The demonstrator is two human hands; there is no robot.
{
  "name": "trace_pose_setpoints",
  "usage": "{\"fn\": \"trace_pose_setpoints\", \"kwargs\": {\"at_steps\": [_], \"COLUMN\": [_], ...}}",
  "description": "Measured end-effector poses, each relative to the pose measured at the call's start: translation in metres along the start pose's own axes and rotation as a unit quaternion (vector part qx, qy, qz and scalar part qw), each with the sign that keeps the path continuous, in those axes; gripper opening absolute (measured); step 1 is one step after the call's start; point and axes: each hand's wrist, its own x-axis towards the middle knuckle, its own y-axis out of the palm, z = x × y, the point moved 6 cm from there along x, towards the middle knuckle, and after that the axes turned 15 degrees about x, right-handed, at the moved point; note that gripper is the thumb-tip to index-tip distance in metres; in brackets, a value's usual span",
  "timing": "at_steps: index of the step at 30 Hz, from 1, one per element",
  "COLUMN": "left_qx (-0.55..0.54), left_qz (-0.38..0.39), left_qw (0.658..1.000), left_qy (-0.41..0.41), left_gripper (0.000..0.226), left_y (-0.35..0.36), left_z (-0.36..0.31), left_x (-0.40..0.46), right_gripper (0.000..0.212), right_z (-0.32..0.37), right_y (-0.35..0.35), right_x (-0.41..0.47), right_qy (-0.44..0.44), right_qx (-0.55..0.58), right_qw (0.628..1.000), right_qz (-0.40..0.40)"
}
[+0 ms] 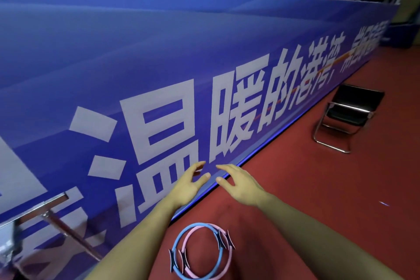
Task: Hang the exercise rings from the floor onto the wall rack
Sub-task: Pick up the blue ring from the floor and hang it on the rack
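While both the left hand (pixel 189 183) and right hand (pixel 238 185) are held open and empty, the blue ring (pixel 179 237) and pink ring (pixel 223 269) are seen overlapped flat on the red floor (pixel 318 200).

Red floor (pixel 318 188): rings (pixel 201 251) (perhaps overlapping), chair (pixel 347 116)

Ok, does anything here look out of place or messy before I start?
Only the rings: the blue ring and pink ring lie overlapped on the red floor by the blue banner wall, not on the metal rack at lower left. Both hands, left hand and right hand, are empty. Nothing looks damaged.
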Motion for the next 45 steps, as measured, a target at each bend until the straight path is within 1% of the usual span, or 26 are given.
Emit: {"fn": "trace_pose_setpoints", "kwargs": {"at_steps": [7,13,17,19,21,26,29,32,36,40,45], "left_qx": [-0.033,-0.043,-0.047,-0.046,-0.049,-0.052,-0.058,-0.049,-0.044,-0.055,-0.056], "left_qz": [0.001,-0.006,-0.027,-0.039,-0.051,-0.103,-0.130,-0.155,-0.162,-0.143,-0.115], "left_qw": [0.999,0.998,0.997,0.996,0.993,0.980,0.968,0.954,0.934,0.922,0.918], "left_qy": [-0.018,-0.038,-0.058,-0.073,-0.093,-0.159,-0.207,-0.252,-0.315,-0.355,-0.377], "left_gripper": [0.058,0.058,0.055,0.057,0.065,0.054,0.055,0.053,0.052,0.061,0.049], "left_y": [-0.002,-0.006,-0.010,-0.011,-0.009,0.001,0.012,0.030,0.075,0.126,0.183], "left_z": [0.025,0.041,0.053,0.060,0.069,0.093,0.108,0.132,0.182,0.232,0.297], "left_x": [0.079,0.122,0.146,0.156,0.165,0.183,0.188,0.184,0.169,0.159,0.162], "right_gripper": [0.055,0.053,0.052,0.052,0.052,0.052,0.049,0.046,0.046,0.045,0.043], "right_z": [-0.037,-0.048,-0.063,-0.073,-0.085,-0.124,-0.145,-0.170,-0.221,-0.277,-0.351], "right_y": [-0.013,-0.014,-0.012,-0.011,-0.008,0.008,0.021,0.045,0.097,0.151,0.221], "right_x": [0.078,0.128,0.166,0.184,0.202,0.250,0.277,0.295,0.307,0.312,0.313], "right_qy": [0.029,0.013,0.002,-0.007,-0.019,-0.018,-0.034,-0.040,-0.028,0.006,0.038], "right_qx": [-0.018,-0.007,0.003,0.008,0.013,0.041,0.059,0.070,0.065,0.077,0.057], "right_qw": [0.999,0.999,0.998,0.997,0.995,0.986,0.979,0.970,0.952,0.937,0.928], "right_qz": [0.016,0.039,0.060,0.074,0.096,0.160,0.192,0.231,0.297,0.340,0.367]}}
